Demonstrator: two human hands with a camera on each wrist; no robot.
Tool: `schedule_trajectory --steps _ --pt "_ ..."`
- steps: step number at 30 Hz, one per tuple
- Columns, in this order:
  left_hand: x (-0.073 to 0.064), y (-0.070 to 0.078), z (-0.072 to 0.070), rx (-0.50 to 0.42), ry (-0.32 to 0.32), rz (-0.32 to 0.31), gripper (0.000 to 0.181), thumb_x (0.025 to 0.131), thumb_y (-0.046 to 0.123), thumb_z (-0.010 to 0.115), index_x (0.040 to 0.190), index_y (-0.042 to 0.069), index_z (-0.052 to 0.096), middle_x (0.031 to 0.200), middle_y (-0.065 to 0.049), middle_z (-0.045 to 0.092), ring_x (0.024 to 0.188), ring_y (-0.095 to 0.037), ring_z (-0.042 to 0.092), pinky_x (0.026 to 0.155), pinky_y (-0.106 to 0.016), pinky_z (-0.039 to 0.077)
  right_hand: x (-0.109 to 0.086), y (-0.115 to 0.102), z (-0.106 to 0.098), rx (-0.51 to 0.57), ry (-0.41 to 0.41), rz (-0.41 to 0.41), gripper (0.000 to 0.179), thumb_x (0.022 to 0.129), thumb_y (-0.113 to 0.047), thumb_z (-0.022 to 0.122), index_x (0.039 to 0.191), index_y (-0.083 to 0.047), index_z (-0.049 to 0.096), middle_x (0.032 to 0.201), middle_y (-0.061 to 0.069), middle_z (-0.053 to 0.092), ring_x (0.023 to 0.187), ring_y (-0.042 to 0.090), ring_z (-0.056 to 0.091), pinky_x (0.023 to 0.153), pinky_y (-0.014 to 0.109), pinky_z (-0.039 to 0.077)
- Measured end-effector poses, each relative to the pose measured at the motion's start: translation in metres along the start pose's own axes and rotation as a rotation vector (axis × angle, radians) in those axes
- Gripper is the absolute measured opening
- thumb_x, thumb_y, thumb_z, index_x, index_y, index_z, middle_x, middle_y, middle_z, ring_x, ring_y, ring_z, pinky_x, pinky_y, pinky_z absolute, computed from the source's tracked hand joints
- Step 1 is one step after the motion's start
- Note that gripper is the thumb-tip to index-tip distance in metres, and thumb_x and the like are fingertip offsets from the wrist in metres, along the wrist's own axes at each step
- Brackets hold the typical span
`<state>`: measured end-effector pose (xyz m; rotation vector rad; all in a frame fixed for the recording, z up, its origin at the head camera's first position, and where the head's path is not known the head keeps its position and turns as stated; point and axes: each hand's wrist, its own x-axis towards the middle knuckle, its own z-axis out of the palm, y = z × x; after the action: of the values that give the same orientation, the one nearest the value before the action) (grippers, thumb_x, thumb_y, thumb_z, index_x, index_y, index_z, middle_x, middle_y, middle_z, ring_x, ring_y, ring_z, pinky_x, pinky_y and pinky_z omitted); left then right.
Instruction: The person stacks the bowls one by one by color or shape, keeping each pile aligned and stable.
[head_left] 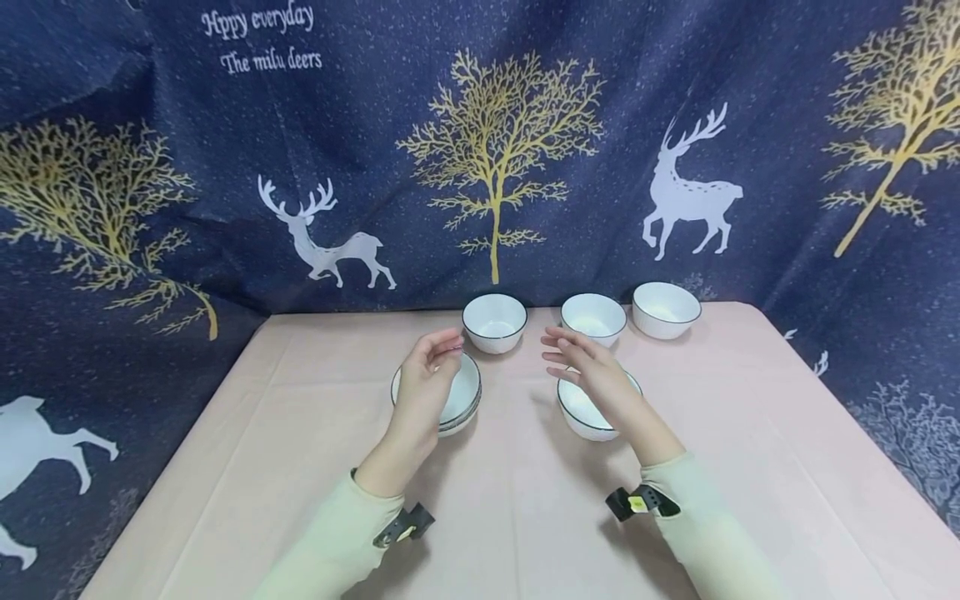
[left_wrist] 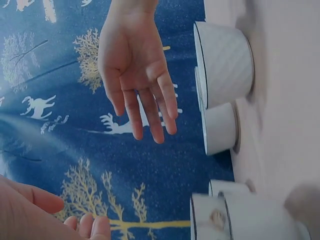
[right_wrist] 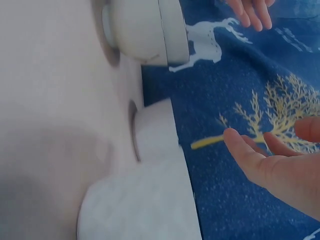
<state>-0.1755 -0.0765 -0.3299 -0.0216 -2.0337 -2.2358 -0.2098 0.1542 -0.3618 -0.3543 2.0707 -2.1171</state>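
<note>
"What do your fingers hold?"

"Nothing. My left hand (head_left: pixel 425 385) hangs over the stack of bowls (head_left: pixel 464 390), fingers loosely bent, thumb near them with a narrow gap. My right hand (head_left: pixel 600 375) is over the near right bowl (head_left: pixel 587 417), its fingers spread and fairly straight. The wrist views show both apart from the bowls, palms roughly facing."

"Why hold them so?"

"I'd judge raised, inward-facing palms leave me able to come down on either side of a bowl without knocking a rim."

"And why the stack?"

"They seem alike in shape, so they nest, rim just above rim, and probably take up less room. I can't tell how many there are; my left hand covers part of it."

"What else is around?"

"At the far edge of the pink tablecloth (head_left: pixel 510 508): the far middle bowl (head_left: pixel 495 323), then the far right bowl (head_left: pixel 593 315) with the outermost bowl (head_left: pixel 667 311) just beside it. All upright. Behind hangs a blue backdrop (head_left: pixel 360 150)."

"Anything in the way?"

"The near right bowl sits before the far right one, so a low reach there could clip it. The stack is left of the straight path to the far middle bowl."
</note>
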Motion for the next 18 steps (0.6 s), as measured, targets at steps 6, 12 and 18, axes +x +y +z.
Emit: schedule_trajectory --steps 6,12,18 --pt "0.003 -0.002 0.018 -0.041 -0.013 -0.009 0.036 0.093 -0.006 0.047 0.129 -0.004 0.049 0.126 -0.018 0.051 0.119 -0.027 0.050 0.108 -0.034 0.043 -0.006 0.004 -0.019 -0.045 0.038 -0.016 0.049 0.106 -0.026 0.039 0.144 0.005 0.034 0.145 0.025 0.038 0.129 0.031 0.046 0.107 0.037 0.044" --pt "0.006 -0.007 0.034 -0.091 -0.032 -0.014 0.035 0.094 -0.005 0.048 0.129 -0.004 0.049 0.124 -0.017 0.051 0.117 -0.025 0.051 0.108 -0.033 0.042 -0.012 0.004 -0.034 -0.058 0.088 -0.044 0.052 0.105 -0.028 0.040 0.142 0.008 0.034 0.146 0.025 0.037 0.116 0.008 0.055 0.105 0.033 0.046" --pt "0.008 -0.016 0.049 -0.114 -0.043 -0.020 0.034 0.093 -0.006 0.048 0.126 -0.004 0.051 0.124 -0.018 0.052 0.115 -0.024 0.053 0.106 -0.032 0.044 -0.020 0.007 -0.049 -0.047 0.131 -0.080 0.053 0.104 -0.029 0.042 0.141 0.009 0.035 0.140 0.020 0.043 0.121 0.018 0.054 0.102 0.027 0.048"
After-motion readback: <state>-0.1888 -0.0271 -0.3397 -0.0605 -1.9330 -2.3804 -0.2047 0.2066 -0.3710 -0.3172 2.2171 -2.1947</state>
